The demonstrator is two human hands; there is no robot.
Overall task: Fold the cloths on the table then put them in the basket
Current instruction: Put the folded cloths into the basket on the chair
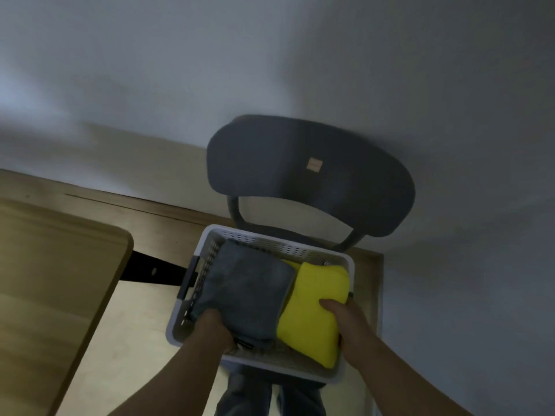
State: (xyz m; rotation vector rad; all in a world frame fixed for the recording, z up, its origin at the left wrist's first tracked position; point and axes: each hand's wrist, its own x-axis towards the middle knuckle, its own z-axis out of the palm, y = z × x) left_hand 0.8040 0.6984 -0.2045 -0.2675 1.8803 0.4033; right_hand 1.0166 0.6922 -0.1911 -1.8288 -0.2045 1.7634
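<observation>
Grey folded towelling cloth: lay in the left half of the basket, its right edge lapping over the yellow one.
Yellow folded towelling cloth: lay in the right half, its near end tilted up against the six o'clock wall.
White perforated plastic basket: stood on the chair seat, at three o'clock from the bench corner.
Left hand: its grip was curled round the grey cloth's near edge, fingertips hidden beneath.
Right hand: its grip pinched the yellow cloth's near right corner, thumb on top, other fingers out of sight.
Dark grey chair: its curved backrest rose at twelve o'clock from the basket.
Pale wooden bench: only a rounded corner showed, at nine o'clock.
Step in hand: judged the last one, bedding both folded cloths in the basket.
Doing it well: each cloth probably wanted lowering until the basket floor took its weight before either grip let go, so the folds would not spring apart. The yellow cloth likely needed easing toward twelve o'clock, off the wall, to lie level. The hands would best slide out toward six o'clock, flat and slow, without dragging the top layer.
Risk: the soft pile looked apt to cling to fingers, and a quick withdrawal could have pulled a fold loose.
</observation>
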